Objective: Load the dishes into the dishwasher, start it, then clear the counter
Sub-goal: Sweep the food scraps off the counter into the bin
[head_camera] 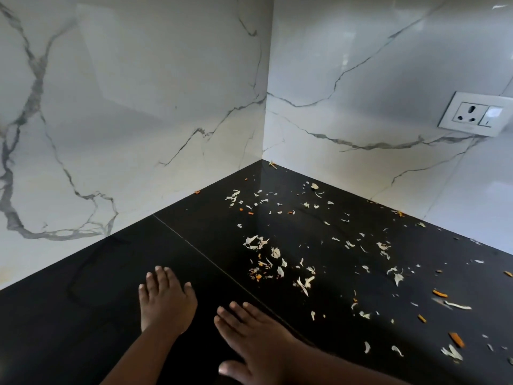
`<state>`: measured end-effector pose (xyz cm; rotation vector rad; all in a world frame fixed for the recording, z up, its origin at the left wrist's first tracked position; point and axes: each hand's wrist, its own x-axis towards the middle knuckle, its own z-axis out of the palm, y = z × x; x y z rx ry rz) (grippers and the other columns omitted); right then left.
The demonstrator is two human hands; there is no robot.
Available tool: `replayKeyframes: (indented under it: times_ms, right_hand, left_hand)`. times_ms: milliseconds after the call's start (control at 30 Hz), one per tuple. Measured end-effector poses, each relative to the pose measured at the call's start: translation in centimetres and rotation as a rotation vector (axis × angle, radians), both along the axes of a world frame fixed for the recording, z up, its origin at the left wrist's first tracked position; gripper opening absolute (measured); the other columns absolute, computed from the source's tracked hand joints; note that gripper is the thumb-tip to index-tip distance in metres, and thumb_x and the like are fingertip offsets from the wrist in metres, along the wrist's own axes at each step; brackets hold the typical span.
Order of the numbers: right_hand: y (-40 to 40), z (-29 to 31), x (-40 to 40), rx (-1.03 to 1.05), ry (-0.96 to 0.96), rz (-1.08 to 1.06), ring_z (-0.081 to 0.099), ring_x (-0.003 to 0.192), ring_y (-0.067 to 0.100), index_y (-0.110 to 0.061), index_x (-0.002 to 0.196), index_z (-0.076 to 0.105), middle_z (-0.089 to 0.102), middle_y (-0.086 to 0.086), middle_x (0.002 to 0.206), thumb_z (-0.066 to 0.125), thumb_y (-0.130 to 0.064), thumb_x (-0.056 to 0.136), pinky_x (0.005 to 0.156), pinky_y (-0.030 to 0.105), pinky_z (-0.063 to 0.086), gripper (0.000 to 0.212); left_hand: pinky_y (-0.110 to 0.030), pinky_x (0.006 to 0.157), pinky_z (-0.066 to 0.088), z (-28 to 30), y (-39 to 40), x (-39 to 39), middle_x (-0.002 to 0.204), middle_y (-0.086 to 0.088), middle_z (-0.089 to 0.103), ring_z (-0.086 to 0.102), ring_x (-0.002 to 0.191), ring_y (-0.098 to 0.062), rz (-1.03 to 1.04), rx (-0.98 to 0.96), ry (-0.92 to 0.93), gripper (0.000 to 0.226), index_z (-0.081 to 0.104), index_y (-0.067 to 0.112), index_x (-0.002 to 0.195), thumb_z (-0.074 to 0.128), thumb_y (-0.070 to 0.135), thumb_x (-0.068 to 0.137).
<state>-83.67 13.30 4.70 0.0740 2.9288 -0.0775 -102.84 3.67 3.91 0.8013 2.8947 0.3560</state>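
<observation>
Nearest the camera, right hand [255,340]: lay flat, palm down, on the black counter [83,315], fingers straight and close together, thumb out toward the near edge; grip released, nothing in it. Just beyond and to its left, left hand [166,300]: likewise flat on the counter, fingers straight and pointing toward the corner; grip released, holding nothing. The two hands sat near each other but apart, both on the bare left part of the surface. A thin seam [222,270] ran diagonally across the counter, passing between the hands and the litter. Right of the hands, vegetable scraps [280,262]: pale shreds and flakes mixed with small orange bits, scattered loosely over the right and middle of the counter, the thickest cluster lying just past the right hand's fingertips. Larger orange pieces [456,339] lay near the right edge of the view. Farther on, a thinner spread of the same scraps reached toward the corner, a few orange bits lying against the base of the walls. Behind, white marble-patterned wall panels [138,120] with grey veins met in a corner. On the right panel, a white electrical socket [476,113] with a switch beside it on one plate.
</observation>
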Motion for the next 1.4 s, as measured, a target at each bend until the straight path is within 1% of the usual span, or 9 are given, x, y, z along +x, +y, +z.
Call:
replayKeyframes:
  times_ms: [67, 167, 233, 500, 733, 867, 1000, 1133, 1400]
  right_hand:
    - [0.8, 0.4, -1.0, -0.01, -0.024, -0.035, 0.029, 0.143, 0.02, -0.012, 0.147, 0.032, 0.033, 0.002, 0.155, 0.001, -0.064, 0.094, 0.114, 0.045, 0.027, 0.081]
    - [2.8, 0.0, -2.8, -0.058, 0.06, 0.082, -0.011, 0.148, 0.018, -0.013, 0.153, 0.001, -0.003, 0.001, 0.162, 0.002, -0.074, 0.083, 0.118, 0.04, -0.011, 0.093]
    - [4.0, -0.2, -4.3, -0.082, 0.096, 0.102, -0.023, 0.145, 0.016, -0.016, 0.153, -0.007, -0.013, -0.001, 0.161, 0.001, -0.078, 0.079, 0.115, 0.039, -0.02, 0.097]
    - [11.1, -0.6, -9.6, 0.024, 0.134, -0.192, -0.021, 0.146, 0.025, -0.008, 0.152, -0.008, -0.011, 0.01, 0.161, -0.013, -0.079, 0.072, 0.112, 0.046, -0.025, 0.107]
    - [17.4, -0.4, -6.6, 0.063, 0.041, -0.598, -0.015, 0.147, 0.033, 0.0, 0.15, -0.008, -0.007, 0.019, 0.16, -0.016, -0.081, 0.069, 0.11, 0.053, -0.024, 0.115]
    - [18.2, 0.4, -6.2, 0.118, -0.004, -0.754, -0.019, 0.144, 0.039, 0.007, 0.146, -0.011, -0.012, 0.026, 0.157, -0.015, -0.082, 0.066, 0.107, 0.052, -0.029, 0.12]
    - [12.6, 0.2, -10.1, -0.006, 0.186, -0.379, -0.019, 0.145, 0.037, 0.002, 0.15, -0.007, -0.013, 0.021, 0.158, -0.003, -0.074, 0.079, 0.112, 0.049, -0.023, 0.104]
    - [7.4, -0.8, -13.6, -0.11, 0.155, -0.002, -0.024, 0.145, 0.026, -0.005, 0.151, -0.009, -0.016, 0.012, 0.16, 0.015, -0.055, 0.099, 0.114, 0.043, -0.021, 0.076]
    - [15.9, -1.8, -16.9, -0.082, 0.163, -0.232, -0.004, 0.148, 0.031, -0.008, 0.154, 0.001, -0.002, 0.012, 0.162, 0.012, -0.066, 0.092, 0.119, 0.043, -0.007, 0.086]
  left_hand:
    - [-0.043, 0.119, -0.001, -0.1, 0.3, -0.3, 0.161, -0.01, -0.002, -0.006, 0.148, -0.027, 0.0, -0.001, 0.007, 0.066, 0.003, 0.009, 0.153, 0.019, 0.044, 0.099]
    - [-0.042, 0.119, 0.0, -0.5, 0.3, -0.4, 0.161, -0.007, -0.002, -0.006, 0.148, -0.025, 0.011, -0.01, 0.044, 0.066, 0.004, 0.012, 0.153, 0.019, 0.045, 0.098]
    - [-0.042, 0.119, -0.001, -0.5, 0.3, -0.4, 0.161, -0.006, -0.003, -0.007, 0.148, -0.024, 0.016, -0.023, 0.061, 0.066, 0.003, 0.013, 0.153, 0.02, 0.046, 0.099]
    - [-0.037, 0.119, -0.004, -0.8, 0.6, -0.6, 0.161, 0.001, -0.009, -0.012, 0.147, -0.016, 0.035, -0.05, 0.075, 0.064, -0.001, 0.019, 0.153, 0.022, 0.047, 0.1]
    - [-0.036, 0.119, -0.004, -0.9, 0.6, -0.7, 0.16, 0.005, -0.01, -0.013, 0.146, -0.013, 0.055, -0.056, 0.074, 0.064, -0.004, 0.022, 0.153, 0.022, 0.047, 0.1]
    - [-0.036, 0.118, -0.004, -0.9, 0.6, -0.8, 0.16, 0.005, -0.01, -0.013, 0.146, -0.012, 0.055, -0.084, 0.08, 0.073, -0.004, 0.022, 0.153, 0.005, 0.057, 0.089]
    - [-0.035, 0.117, -0.005, -1.4, 0.4, -1.0, 0.159, 0.007, -0.012, -0.016, 0.144, -0.009, 0.049, -0.118, 0.092, 0.093, -0.004, 0.021, 0.152, -0.014, 0.062, 0.069]
    - [-0.034, 0.118, -0.004, -1.4, 0.5, -1.2, 0.159, 0.006, -0.011, -0.017, 0.142, -0.007, 0.065, -0.121, 0.094, 0.093, -0.003, 0.023, 0.152, -0.013, 0.062, 0.069]
    - [-0.034, 0.118, -0.007, -1.5, 0.4, -1.2, 0.157, 0.01, -0.017, -0.021, 0.142, -0.007, 0.059, -0.098, 0.062, 0.088, -0.007, 0.025, 0.151, -0.011, 0.063, 0.073]
